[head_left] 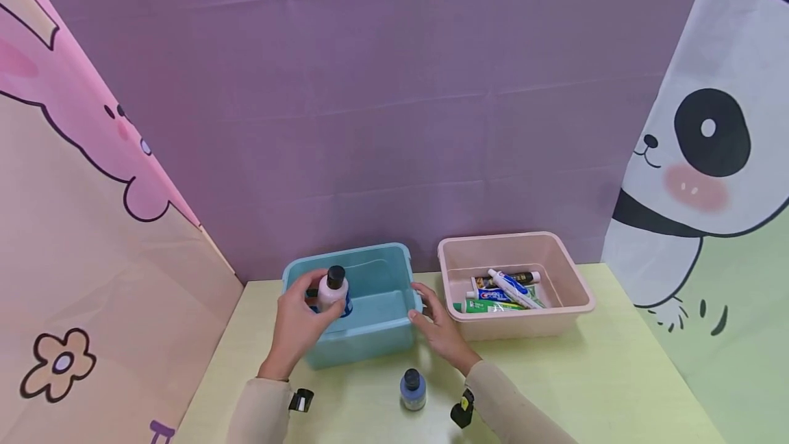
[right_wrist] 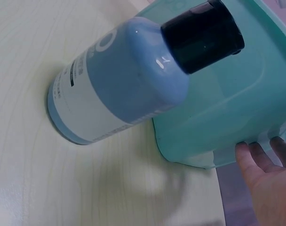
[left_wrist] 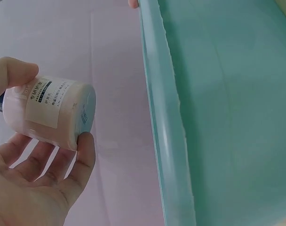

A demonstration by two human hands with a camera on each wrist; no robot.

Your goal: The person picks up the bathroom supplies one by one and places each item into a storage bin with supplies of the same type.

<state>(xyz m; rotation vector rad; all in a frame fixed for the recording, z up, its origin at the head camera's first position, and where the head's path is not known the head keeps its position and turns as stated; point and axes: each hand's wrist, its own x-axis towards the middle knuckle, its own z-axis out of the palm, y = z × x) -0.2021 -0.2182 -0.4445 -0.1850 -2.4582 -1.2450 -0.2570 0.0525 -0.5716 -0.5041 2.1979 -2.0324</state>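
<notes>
My left hand [head_left: 300, 321] grips a pink bottle [left_wrist: 49, 110] with a black cap, thumb on one side and fingers on the other. In the head view the bottle appears over the left part of a teal plastic bin [head_left: 357, 341]. Something dark blue, mostly hidden by the bottle, shows beside it. At the bin's right end my right hand [head_left: 440, 331] holds the rim, with fingertips against the side in the right wrist view. A blue bottle [right_wrist: 129, 75] with a black cap and white label stands upright on the table in front of the bin.
Right of the teal bin stands a pink bin [head_left: 524, 326] with several toothpaste tubes [head_left: 505, 291] inside. Both bins are on a pale wood-grain table [head_left: 616, 375]. A purple backdrop [head_left: 394, 122] rises behind it, with printed cartoon panels at both sides.
</notes>
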